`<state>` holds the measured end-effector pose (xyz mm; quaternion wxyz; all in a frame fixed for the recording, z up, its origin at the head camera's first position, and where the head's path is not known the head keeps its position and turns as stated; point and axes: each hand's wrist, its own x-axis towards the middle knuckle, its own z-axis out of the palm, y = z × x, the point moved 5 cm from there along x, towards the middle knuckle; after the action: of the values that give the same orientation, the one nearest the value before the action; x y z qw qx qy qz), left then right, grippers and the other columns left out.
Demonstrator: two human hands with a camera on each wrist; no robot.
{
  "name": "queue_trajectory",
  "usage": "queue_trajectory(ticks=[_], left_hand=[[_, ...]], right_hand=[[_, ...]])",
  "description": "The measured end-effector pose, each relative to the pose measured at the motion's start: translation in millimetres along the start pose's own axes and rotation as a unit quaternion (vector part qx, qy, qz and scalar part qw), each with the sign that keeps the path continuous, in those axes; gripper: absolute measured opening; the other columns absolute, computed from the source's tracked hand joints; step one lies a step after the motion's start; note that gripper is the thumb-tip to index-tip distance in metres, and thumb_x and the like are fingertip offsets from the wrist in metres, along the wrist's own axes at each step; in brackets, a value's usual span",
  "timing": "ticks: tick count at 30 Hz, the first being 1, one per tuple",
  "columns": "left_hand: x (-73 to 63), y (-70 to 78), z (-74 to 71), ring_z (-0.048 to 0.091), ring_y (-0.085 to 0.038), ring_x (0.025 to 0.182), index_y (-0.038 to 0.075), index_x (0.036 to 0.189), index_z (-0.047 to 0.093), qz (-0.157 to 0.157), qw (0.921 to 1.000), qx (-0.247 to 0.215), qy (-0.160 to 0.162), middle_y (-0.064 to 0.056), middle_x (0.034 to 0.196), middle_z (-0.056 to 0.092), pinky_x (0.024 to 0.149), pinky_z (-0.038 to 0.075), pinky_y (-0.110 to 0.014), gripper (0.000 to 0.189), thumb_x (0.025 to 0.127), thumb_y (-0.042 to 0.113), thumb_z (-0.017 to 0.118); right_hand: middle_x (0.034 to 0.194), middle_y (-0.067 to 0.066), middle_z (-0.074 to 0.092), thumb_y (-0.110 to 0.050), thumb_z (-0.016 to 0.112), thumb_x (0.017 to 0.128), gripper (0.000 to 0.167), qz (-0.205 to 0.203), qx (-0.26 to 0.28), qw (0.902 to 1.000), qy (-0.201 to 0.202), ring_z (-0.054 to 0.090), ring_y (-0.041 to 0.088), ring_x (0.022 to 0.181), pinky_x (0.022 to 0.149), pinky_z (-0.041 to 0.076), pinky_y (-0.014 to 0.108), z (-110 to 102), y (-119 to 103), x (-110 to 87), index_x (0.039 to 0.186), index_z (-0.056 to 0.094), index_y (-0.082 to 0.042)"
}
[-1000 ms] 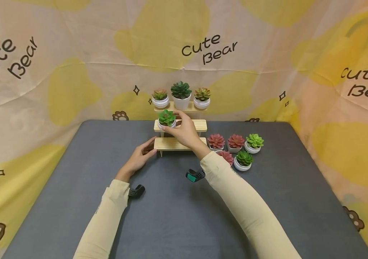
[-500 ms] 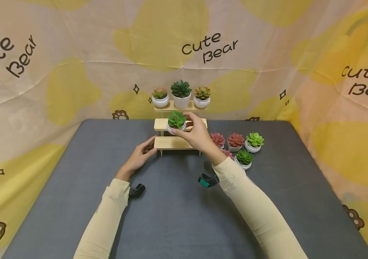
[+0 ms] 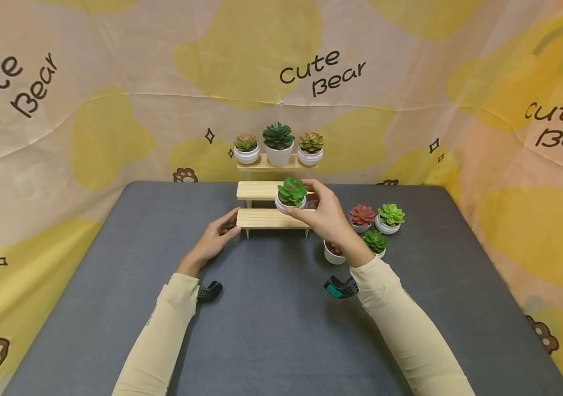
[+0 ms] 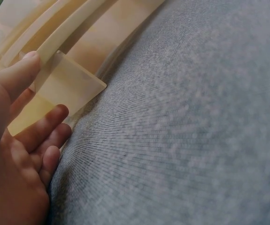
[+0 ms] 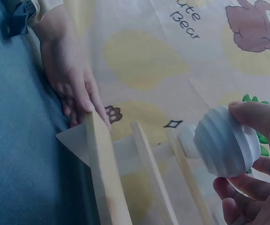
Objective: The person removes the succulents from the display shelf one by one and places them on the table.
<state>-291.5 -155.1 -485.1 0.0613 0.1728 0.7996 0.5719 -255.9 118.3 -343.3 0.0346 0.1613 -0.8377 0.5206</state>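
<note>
My right hand (image 3: 328, 213) grips a small potted succulent (image 3: 291, 193), bright green in a white ribbed pot. It is held up in front of the middle shelf of a three-tier wooden stand (image 3: 266, 219). In the right wrist view the white pot (image 5: 226, 143) sits between thumb and fingers, its green leaves mostly hidden. My left hand (image 3: 214, 240) holds the left end of the lowest shelf. Its thumb (image 4: 19, 72) lies on the shelf end in the left wrist view, with the other fingers bent alongside.
On the top shelf stand three potted succulents, the tallest, dark green one (image 3: 278, 143) in the middle. Right of the stand, several more pots sit on the grey table (image 3: 261, 330), including a red succulent (image 3: 361, 215) and a light green one (image 3: 390, 215). A patterned cloth (image 3: 162, 132) hangs behind.
The right hand has carried the green succulent rightward and slightly down from the middle shelf's left end. My left hand has stayed at the stand.
</note>
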Motion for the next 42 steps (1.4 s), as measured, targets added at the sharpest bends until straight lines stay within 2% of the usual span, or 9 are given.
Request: queue_trajectory(ticks=[5, 11, 13, 16, 20, 24, 31, 35, 42], left_hand=[[-0.1, 0.2, 0.2, 0.049, -0.038, 0.138, 0.005, 0.159, 0.032, 0.001, 1.0000, -0.004, 0.001, -0.022, 0.155, 0.046, 0.102, 0.042, -0.024, 0.060, 0.105, 0.014, 0.056], [-0.8, 1.3, 0.8, 0.048, -0.038, 0.139, 0.007, 0.159, 0.031, 0.007, 1.0000, -0.001, -0.002, -0.022, 0.156, 0.045, 0.110, 0.041, -0.045, 0.060, 0.105, 0.014, 0.055], [-1.2, 1.4, 1.1, 0.048, -0.038, 0.139, 0.007, 0.159, 0.031, 0.003, 1.0000, -0.002, -0.002, -0.022, 0.156, 0.045, 0.111, 0.039, -0.051, 0.060, 0.105, 0.014, 0.055], [-1.9, 1.8, 1.5, 0.048, -0.039, 0.139, 0.008, 0.160, 0.031, 0.000, 1.0000, -0.004, -0.002, -0.022, 0.156, 0.045, 0.111, 0.037, -0.056, 0.060, 0.105, 0.015, 0.055], [-2.0, 1.0, 1.0, 0.048, -0.039, 0.138, 0.010, 0.160, 0.032, -0.002, 1.0000, -0.002, -0.001, -0.021, 0.156, 0.046, 0.111, 0.038, -0.052, 0.059, 0.105, 0.016, 0.055], [-0.9, -0.6, 0.2, 0.049, -0.037, 0.138, 0.012, 0.160, 0.032, -0.007, 1.0000, 0.001, 0.000, -0.020, 0.156, 0.046, 0.110, 0.039, -0.049, 0.059, 0.105, 0.017, 0.055], [0.1, -0.6, 0.0, 0.047, -0.043, 0.138, 0.006, 0.160, 0.029, -0.008, 1.0000, 0.002, 0.001, -0.026, 0.155, 0.044, 0.111, 0.036, -0.059, 0.060, 0.105, 0.011, 0.054], [-0.2, 0.4, -0.8, 0.047, -0.043, 0.138, 0.006, 0.159, 0.031, -0.004, 1.0000, -0.001, 0.005, -0.026, 0.155, 0.045, 0.111, 0.036, -0.060, 0.060, 0.105, 0.010, 0.055], [-0.5, -0.4, 0.1, 0.048, -0.039, 0.139, 0.007, 0.159, 0.031, 0.002, 1.0000, -0.004, -0.003, -0.020, 0.156, 0.045, 0.111, 0.037, -0.056, 0.060, 0.105, 0.015, 0.056]], right_hand=[[0.125, 0.014, 0.065, -0.018, 0.082, 0.086, 0.060, -0.012, 0.008, 0.9999, 0.010, 0.064, 0.029, 0.100, 0.087, 0.050, 0.043, -11.4, 2.4, -11.0, 0.138, 0.055, -0.008], [0.123, 0.013, 0.065, -0.018, 0.082, 0.086, 0.060, -0.010, 0.007, 0.9997, 0.023, 0.064, 0.024, 0.103, 0.087, 0.052, 0.030, -26.4, 12.7, -24.9, 0.139, 0.055, -0.008], [0.124, 0.014, 0.065, -0.016, 0.082, 0.086, 0.060, -0.009, 0.004, 0.9996, 0.025, 0.064, 0.024, 0.102, 0.084, 0.051, 0.025, -31.9, 17.3, -29.9, 0.139, 0.054, -0.007], [0.121, 0.015, 0.066, -0.015, 0.081, 0.086, 0.059, -0.007, -0.012, 0.9993, 0.035, 0.062, 0.021, 0.095, 0.080, 0.050, 0.024, -42.3, 24.7, -37.6, 0.138, 0.055, -0.006], [0.118, 0.016, 0.067, -0.013, 0.080, 0.087, 0.056, -0.001, -0.018, 0.9985, 0.052, 0.060, 0.013, 0.089, 0.080, 0.050, 0.027, -57.0, 32.8, -47.5, 0.136, 0.056, -0.004], [0.120, 0.016, 0.067, -0.013, 0.078, 0.088, 0.055, 0.006, -0.027, 0.9979, 0.059, 0.060, 0.012, 0.093, 0.082, 0.050, 0.025, -69.7, 39.1, -57.1, 0.138, 0.055, -0.004], [0.120, 0.016, 0.067, -0.017, 0.077, 0.089, 0.056, 0.022, -0.076, 0.9947, 0.066, 0.056, 0.007, 0.098, 0.085, 0.047, 0.026, -88.1, 50.1, -69.9, 0.139, 0.054, -0.005], [0.118, 0.015, 0.068, -0.016, 0.077, 0.089, 0.055, 0.013, -0.097, 0.9928, 0.069, 0.055, 0.001, 0.097, 0.085, 0.047, 0.025, -98.4, 55.0, -74.6, 0.137, 0.055, -0.004], [0.116, 0.008, 0.065, -0.010, 0.078, 0.088, 0.055, 0.002, -0.099, 0.9941, 0.044, 0.060, 0.000, 0.090, 0.078, 0.048, 0.016, -118.7, 63.7, -85.9, 0.137, 0.054, -0.003]])
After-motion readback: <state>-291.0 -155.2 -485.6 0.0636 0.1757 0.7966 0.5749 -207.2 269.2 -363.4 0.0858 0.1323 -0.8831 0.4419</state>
